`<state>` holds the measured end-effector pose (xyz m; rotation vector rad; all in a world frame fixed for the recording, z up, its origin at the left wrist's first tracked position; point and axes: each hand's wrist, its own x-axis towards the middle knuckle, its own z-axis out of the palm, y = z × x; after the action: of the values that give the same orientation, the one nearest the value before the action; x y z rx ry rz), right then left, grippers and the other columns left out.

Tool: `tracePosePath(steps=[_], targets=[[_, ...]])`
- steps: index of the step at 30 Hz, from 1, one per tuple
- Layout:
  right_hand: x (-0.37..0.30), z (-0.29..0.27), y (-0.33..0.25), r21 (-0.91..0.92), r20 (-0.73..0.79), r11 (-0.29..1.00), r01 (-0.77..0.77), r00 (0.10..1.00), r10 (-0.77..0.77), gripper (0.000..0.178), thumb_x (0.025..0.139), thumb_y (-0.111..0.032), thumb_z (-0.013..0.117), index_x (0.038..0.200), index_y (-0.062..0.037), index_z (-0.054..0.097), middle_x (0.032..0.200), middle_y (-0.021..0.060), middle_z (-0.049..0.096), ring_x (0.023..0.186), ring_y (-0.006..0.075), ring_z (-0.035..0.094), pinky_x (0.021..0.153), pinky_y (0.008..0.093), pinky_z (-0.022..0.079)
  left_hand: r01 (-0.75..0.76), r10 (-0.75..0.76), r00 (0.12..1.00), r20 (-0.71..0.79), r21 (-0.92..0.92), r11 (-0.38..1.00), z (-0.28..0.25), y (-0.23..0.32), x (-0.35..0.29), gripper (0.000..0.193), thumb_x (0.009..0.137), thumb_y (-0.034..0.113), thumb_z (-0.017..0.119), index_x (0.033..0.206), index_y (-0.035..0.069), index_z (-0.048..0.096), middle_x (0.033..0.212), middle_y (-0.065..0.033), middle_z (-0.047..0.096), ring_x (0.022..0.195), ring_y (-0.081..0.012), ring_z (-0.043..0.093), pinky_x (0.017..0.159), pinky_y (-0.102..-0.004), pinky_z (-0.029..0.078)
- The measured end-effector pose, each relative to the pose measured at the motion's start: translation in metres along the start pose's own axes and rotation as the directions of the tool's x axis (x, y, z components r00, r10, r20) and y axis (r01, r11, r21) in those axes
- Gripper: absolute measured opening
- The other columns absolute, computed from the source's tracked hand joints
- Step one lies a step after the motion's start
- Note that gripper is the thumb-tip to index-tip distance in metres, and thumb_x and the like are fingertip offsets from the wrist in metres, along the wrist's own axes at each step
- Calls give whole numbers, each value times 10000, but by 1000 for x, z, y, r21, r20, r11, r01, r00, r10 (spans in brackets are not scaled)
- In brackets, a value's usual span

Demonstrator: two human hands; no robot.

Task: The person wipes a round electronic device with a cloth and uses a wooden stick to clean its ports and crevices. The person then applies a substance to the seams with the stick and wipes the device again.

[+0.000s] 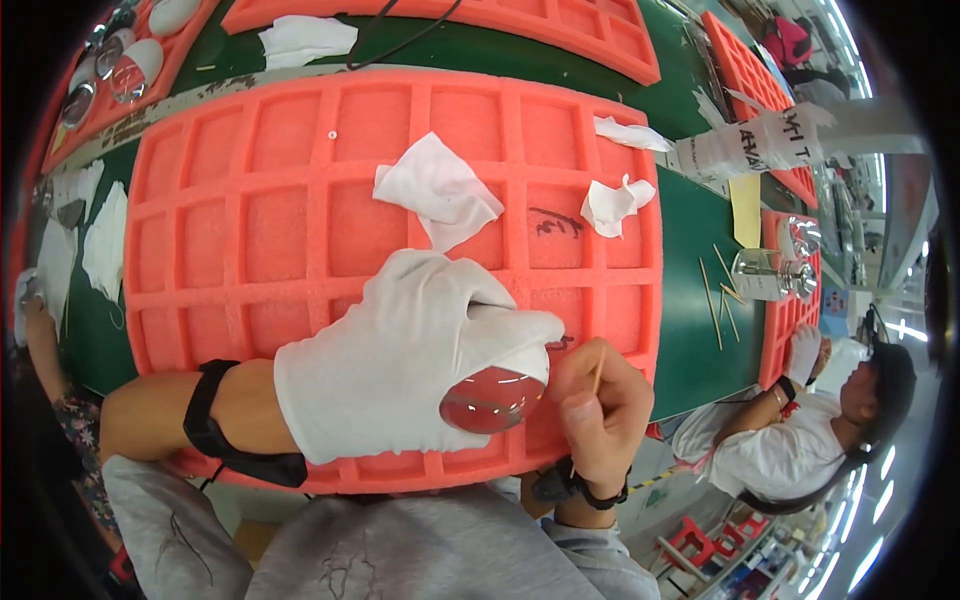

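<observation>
My left hand, in a white glove, is closed around a rounded clear glass piece with a shiny domed surface; the pink foam shows through it. My right hand is bare and pinches a thin wooden stick close to the right side of the glass. Its lower end is hidden by the fingers. Both hands are above the near part of a pink foam tray divided into square compartments. Beyond my left hand, a crumpled white cloth lies across the tray's dividers.
More white cloth lies at the tray's right. Several wooden sticks and a clear glass vessel are on the green table. Glass domes sit in another foam tray, far left. A co-worker sits at right; another person's arm shows at left.
</observation>
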<state>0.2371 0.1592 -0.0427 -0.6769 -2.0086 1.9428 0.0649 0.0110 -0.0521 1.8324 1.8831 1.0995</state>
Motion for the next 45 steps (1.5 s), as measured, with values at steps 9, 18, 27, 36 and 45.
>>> tracePosePath(steps=[9,18,27,36,45], targets=[[-1,-3,6,-15,31,999,-40,999,41,256,831,-17,791,881,-32,541,615,-83,479,563,-28,373,518,175,268,225,-226,974,5,-104,969,0,5,-7,771,614,310,923,1269,80,589,1156,-94,616,1008,-286,580,912,-413,418],[-6,-5,6,24,-37,996,-80,996,81,252,849,-10,773,932,-31,536,636,-80,526,556,-32,379,512,171,253,144,-137,988,66,-123,982,4,-5,-4,758,628,356,906,1276,118,592,1147,-77,659,977,-287,556,966,-415,384],[-6,-11,12,-17,-6,999,-34,999,34,230,857,-16,768,908,-35,545,639,-91,501,554,-33,357,507,177,238,160,-154,985,74,-73,984,2,-2,-3,724,617,349,893,1255,159,609,1145,-52,669,981,-299,531,929,-385,377],[-26,-1,-6,77,120,987,141,982,-149,246,895,-204,752,893,-34,573,591,-24,508,462,73,453,442,247,322,88,-64,968,242,-89,992,-12,-5,7,655,570,253,845,1181,134,638,1159,-52,646,1030,-319,571,914,-373,380],[-12,-14,-38,557,673,798,-229,687,-272,314,806,-140,763,769,-54,463,590,63,456,537,302,434,491,377,333,106,-68,985,159,-244,964,2,-6,22,640,534,159,824,1151,100,668,1190,-123,629,1043,-307,595,891,-408,475]])
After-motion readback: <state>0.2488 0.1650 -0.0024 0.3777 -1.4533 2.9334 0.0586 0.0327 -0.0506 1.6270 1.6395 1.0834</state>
